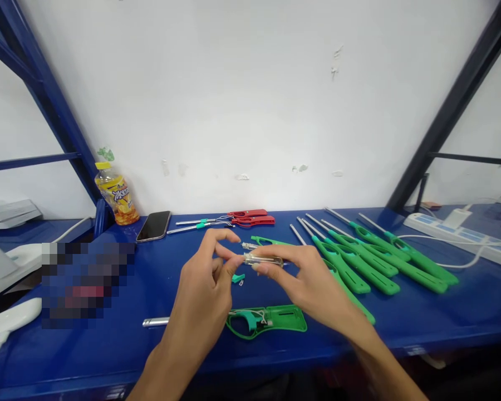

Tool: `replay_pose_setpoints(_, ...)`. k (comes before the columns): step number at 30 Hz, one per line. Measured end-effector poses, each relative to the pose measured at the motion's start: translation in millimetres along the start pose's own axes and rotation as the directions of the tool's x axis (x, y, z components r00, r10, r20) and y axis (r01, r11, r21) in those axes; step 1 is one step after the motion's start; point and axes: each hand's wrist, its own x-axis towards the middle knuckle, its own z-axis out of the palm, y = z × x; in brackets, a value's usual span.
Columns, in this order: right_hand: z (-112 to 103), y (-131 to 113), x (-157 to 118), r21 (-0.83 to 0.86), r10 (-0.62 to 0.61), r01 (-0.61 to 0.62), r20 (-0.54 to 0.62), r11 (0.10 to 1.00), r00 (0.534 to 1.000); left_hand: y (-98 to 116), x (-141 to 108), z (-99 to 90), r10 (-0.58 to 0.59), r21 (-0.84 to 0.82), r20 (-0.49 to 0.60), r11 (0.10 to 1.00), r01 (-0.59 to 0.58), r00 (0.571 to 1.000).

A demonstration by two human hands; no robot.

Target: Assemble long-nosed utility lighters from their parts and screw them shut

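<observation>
My right hand (307, 273) pinches a small clear fuel tank (264, 260) of a lighter between thumb and fingers. At the tank's left end, my left hand (209, 273) has thumb and finger pressed together, its index finger raised. Behind the held tank, the end of another clear piece (249, 245) shows, partly hidden. Below the hands lies an opened green lighter shell (286, 318), with a teal trigger (247, 320) and thin wires inside. Its metal tube (155, 322) points left, partly covered by my left wrist. A small teal part (238, 278) rests between the hands.
Several green lighters (359, 262) lie to the right on the blue table (121, 351). Red lighter shells (254, 221) and metal tubes lie at the back. A phone (154, 226) and drink bottle (117, 195) are left; a power strip (463, 236) is right.
</observation>
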Motion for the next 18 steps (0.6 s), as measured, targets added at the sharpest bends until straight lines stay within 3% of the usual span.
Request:
replay_pose_setpoints(3, -6.4, -2.6, -2.3, -0.051, 0.042, -0.035, 0.145, 0.998, 0.989, -0.2, 4.2, -0.3, -0.048, -0.03, 0.061, 0.998, 0.05, 0.997)
replay_pose_setpoints(5, -8.2, -2.0, -5.7, -0.105, 0.068, -0.05, 0.173, 0.993, 0.983, 0.3, 3.7, -1.7, -0.032, -0.007, 0.06, 0.999, 0.032, 0.998)
replay_pose_setpoints(9, -5.8, 4.6, -20.9, -0.244, 0.164, -0.128, 0.137, 0.961, 0.977, -9.2, -15.2, -5.5, 0.148, 0.175, 0.084, 0.971, -0.161, 0.985)
replay_pose_setpoints(12, -2.5, 12.0, -36.6, -0.316, 0.234, -0.172, 0.17, 0.933, 0.957, -29.1, -40.8, -4.9, 0.338, 0.289, 0.195, 0.877, -0.383, 0.921)
replay_pose_setpoints(15, -2.1, 18.8, -47.2, -0.368, 0.245, -0.147, 0.235, 0.918, 0.941, -49.2, -61.2, -0.1, 0.363, 0.361, 0.264, 0.822, -0.441, 0.894)
replay_pose_setpoints(18, -4.9, 23.3, -49.0, -0.361, 0.164, -0.035, 0.334, 0.932, 0.928, -59.4, -69.2, 5.1, 0.345, 0.386, 0.301, 0.809, -0.444, 0.889)
